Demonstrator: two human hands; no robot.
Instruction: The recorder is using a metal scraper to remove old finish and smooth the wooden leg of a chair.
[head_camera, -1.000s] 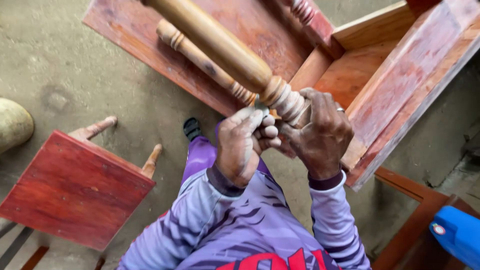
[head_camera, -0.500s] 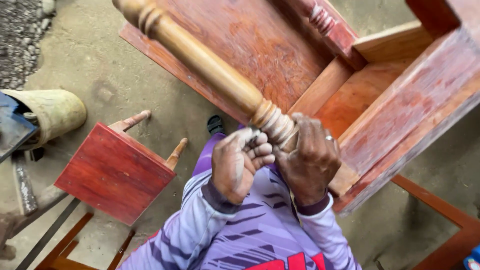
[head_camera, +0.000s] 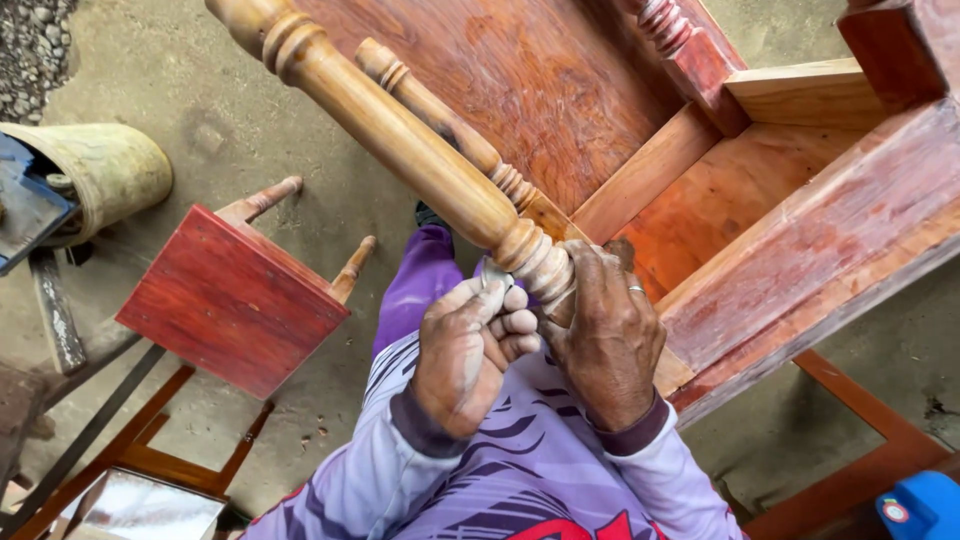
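table frame: large reddish wooden table (head_camera: 760, 230) lying overturned on the concrete floor (head_camera: 180, 80), underside and rails facing up.
turned leg: pale round turned leg (head_camera: 420, 160), slanting from top left down to the hands; beaded end meets the frame corner. A second, thinner turned leg (head_camera: 440, 120) lies just behind it.
stool: small red stool (head_camera: 225, 300) tipped on its side at left, two legs pointing up-right, well apart from the hands.
bucket: yellowish bucket (head_camera: 110, 165) on its side, far left.
right hand: right hand (head_camera: 610, 340), ring on finger, clenched around the beaded end of the leg.
left hand: left hand (head_camera: 465, 350), dusty, fingers curled, pinching a small pale scrap (head_camera: 492, 274) against the beads.
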